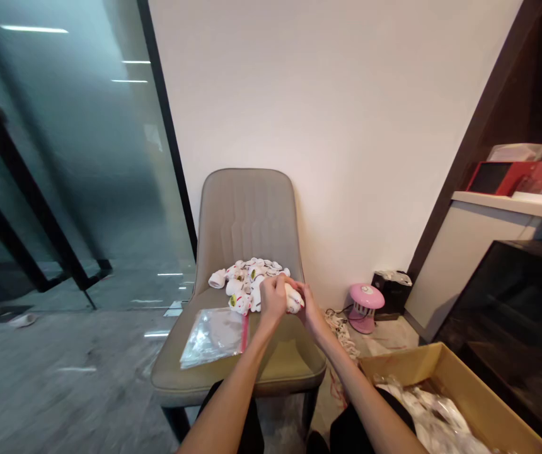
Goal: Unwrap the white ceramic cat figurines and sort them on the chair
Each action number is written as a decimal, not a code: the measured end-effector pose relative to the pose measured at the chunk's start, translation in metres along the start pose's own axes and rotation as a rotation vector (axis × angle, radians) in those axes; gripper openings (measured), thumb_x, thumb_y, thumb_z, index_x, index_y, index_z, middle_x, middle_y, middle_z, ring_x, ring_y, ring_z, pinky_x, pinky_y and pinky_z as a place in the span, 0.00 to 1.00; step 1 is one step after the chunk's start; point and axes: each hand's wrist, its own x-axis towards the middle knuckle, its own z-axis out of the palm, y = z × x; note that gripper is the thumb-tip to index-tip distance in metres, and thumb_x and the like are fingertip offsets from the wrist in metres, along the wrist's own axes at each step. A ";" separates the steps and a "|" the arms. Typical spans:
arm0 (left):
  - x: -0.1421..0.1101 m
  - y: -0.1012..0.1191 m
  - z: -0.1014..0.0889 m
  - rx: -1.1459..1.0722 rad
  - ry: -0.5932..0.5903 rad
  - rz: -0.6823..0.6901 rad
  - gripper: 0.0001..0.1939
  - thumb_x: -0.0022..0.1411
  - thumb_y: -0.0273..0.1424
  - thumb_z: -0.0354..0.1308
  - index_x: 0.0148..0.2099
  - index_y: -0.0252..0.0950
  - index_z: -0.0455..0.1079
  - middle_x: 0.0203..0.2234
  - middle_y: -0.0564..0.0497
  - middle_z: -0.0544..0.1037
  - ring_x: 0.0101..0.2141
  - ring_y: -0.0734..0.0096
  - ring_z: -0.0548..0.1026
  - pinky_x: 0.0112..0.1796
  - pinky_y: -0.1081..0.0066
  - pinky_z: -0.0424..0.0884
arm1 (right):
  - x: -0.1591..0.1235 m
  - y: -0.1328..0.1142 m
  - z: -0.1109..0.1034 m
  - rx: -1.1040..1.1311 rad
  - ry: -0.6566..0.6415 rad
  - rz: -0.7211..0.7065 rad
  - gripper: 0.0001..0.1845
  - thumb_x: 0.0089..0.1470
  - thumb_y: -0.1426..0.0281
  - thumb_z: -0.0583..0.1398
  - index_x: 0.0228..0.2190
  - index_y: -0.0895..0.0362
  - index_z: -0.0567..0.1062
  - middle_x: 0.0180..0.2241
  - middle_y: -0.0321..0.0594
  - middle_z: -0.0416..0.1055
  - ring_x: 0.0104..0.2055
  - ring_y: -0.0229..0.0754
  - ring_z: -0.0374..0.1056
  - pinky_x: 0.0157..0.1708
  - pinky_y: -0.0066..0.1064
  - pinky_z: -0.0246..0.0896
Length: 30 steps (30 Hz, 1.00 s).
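My left hand (274,297) and my right hand (308,306) meet over the right side of the chair seat (169,369). Both have their fingers closed around a small white figurine (294,299) with coloured markings, partly hidden by the fingers. Just left of my hands, a heap of white figurine pieces (256,271) lies toward the backrest, some with red and green details. One white piece with a green patch (239,302) rests at the near edge of the heap. In front of it, a stack of clear zip bags (214,336) with a red strip lies flat.
To the right stands a cardboard box (401,366) with plastic-wrapped white items (434,416) inside. A pink mushroom-shaped device (367,302) and a black box (391,293) stand on the floor by the wall. A glass door (72,157) is at left, a cabinet (483,233) at right.
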 end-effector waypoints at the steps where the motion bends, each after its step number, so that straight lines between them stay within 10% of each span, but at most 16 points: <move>1: -0.001 0.002 0.004 0.015 -0.011 0.044 0.22 0.63 0.36 0.47 0.23 0.34 0.76 0.19 0.49 0.78 0.22 0.71 0.73 0.27 0.74 0.66 | 0.000 -0.001 0.003 0.062 0.026 -0.030 0.31 0.52 0.40 0.59 0.44 0.51 0.77 0.41 0.38 0.79 0.42 0.46 0.73 0.35 0.32 0.68; 8: -0.002 0.010 0.016 0.109 -0.048 0.133 0.22 0.64 0.34 0.50 0.23 0.34 0.78 0.15 0.51 0.75 0.18 0.73 0.68 0.25 0.73 0.61 | -0.001 -0.006 0.009 0.294 0.118 -0.037 0.22 0.53 0.48 0.61 0.35 0.53 0.79 0.32 0.35 0.79 0.37 0.45 0.74 0.34 0.31 0.68; 16: 0.000 -0.007 0.021 0.206 0.195 0.128 0.18 0.66 0.32 0.47 0.28 0.36 0.74 0.26 0.49 0.79 0.30 0.68 0.74 0.35 0.70 0.66 | 0.010 -0.005 -0.003 -0.037 0.155 -0.120 0.21 0.53 0.50 0.62 0.42 0.51 0.77 0.40 0.35 0.78 0.37 0.42 0.72 0.29 0.27 0.64; 23: -0.007 -0.011 0.016 0.168 0.106 0.207 0.13 0.67 0.28 0.47 0.46 0.38 0.73 0.42 0.47 0.79 0.45 0.65 0.76 0.47 0.66 0.70 | 0.018 0.001 -0.003 0.253 0.128 0.067 0.14 0.53 0.55 0.61 0.33 0.53 0.75 0.29 0.33 0.76 0.30 0.39 0.70 0.28 0.27 0.63; 30: -0.004 -0.020 0.012 0.366 -0.102 0.334 0.08 0.63 0.25 0.55 0.41 0.38 0.75 0.37 0.49 0.77 0.37 0.68 0.75 0.40 0.68 0.70 | 0.026 -0.018 -0.034 0.322 0.207 0.170 0.10 0.53 0.62 0.57 0.31 0.54 0.75 0.25 0.32 0.75 0.25 0.37 0.66 0.25 0.26 0.60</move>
